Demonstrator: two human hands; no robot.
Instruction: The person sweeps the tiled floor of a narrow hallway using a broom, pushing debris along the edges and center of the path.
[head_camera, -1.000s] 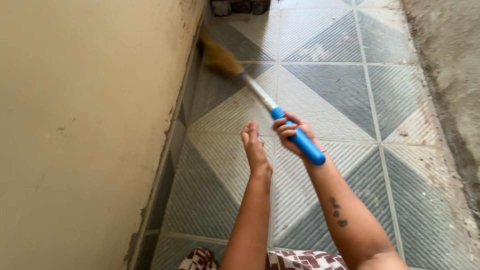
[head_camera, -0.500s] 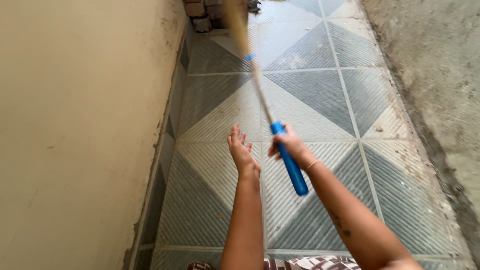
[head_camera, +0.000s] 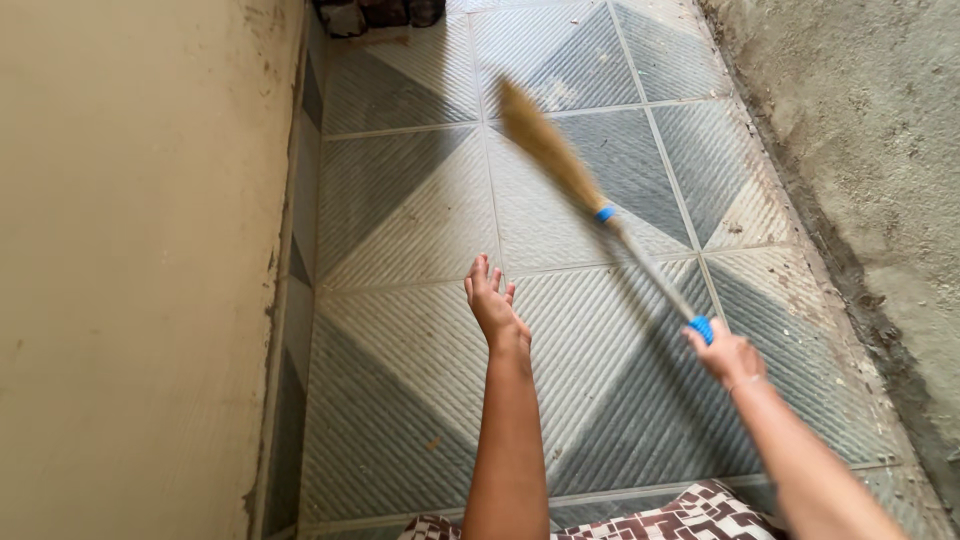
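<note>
The person's right hand (head_camera: 727, 355) is wrapped around the blue grip of a short broom with a pale metal shaft and a head of straw-coloured bristles (head_camera: 600, 214), so that only the top of the blue handle shows above the closed fingers. The broom slants up and away to the left from that hand, its bristle head blurred and lying over the middle of the floor, over the grey half of one tile; whether the tips touch the floor I cannot tell. A small blue collar joins the bristles to the shaft. The left hand (head_camera: 492, 303) holds nothing: it is stretched out flat with the fingers spread a little and pointing forward, hanging over the floor just left of the broom's shaft and well apart from the right hand. The floor of ribbed square tiles, each split on the diagonal into a grey and a cream triangle (head_camera: 400, 330), runs like a narrow strip ahead of the person. On the left it meets a plain cream plastered wall (head_camera: 130, 280) with scuffed and chipped paint along its foot, and on the right a rough grey concrete border (head_camera: 860, 130) with dirt along the seam. At the bottom edge shows a piece of dark red and white patterned cloth (head_camera: 690, 515), between the two forearms.
</note>
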